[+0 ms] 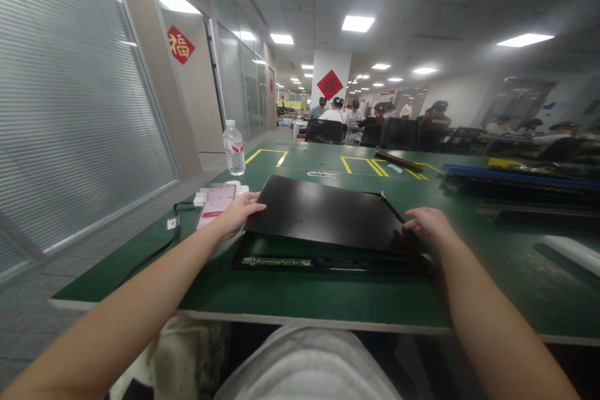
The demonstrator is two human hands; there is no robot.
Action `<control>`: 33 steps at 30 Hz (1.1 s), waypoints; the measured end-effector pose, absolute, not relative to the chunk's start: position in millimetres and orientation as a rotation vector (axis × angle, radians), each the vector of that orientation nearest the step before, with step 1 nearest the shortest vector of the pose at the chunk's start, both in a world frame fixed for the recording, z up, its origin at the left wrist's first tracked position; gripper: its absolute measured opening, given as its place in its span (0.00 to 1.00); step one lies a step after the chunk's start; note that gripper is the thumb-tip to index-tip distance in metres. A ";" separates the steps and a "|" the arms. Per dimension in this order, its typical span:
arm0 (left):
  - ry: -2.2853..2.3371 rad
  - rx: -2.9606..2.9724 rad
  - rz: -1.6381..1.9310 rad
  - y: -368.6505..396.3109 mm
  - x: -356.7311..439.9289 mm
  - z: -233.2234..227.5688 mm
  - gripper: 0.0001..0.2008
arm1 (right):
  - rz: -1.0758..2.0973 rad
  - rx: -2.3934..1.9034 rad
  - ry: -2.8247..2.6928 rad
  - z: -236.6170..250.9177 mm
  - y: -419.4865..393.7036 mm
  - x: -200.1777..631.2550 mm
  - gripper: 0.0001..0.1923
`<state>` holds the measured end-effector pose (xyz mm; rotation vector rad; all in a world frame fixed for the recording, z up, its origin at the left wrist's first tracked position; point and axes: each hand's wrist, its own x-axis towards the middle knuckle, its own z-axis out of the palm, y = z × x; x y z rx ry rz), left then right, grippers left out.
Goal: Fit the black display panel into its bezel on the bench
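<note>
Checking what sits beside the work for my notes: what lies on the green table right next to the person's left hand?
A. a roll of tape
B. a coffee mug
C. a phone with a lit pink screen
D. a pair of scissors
C: a phone with a lit pink screen lies on the green table just beside the left hand, which grips the left edge of the black panel.

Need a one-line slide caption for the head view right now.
Both hands, left hand and right hand, grip a black panel tilted above a black frame on the green table.
</note>
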<state>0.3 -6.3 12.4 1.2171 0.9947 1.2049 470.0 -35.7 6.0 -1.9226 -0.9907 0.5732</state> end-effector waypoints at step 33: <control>1.053 1.159 1.128 -2.8 2.6 5.0 0.23 | 0.202 -2.288 -1.377 9.8 -36.8 462.0 0.19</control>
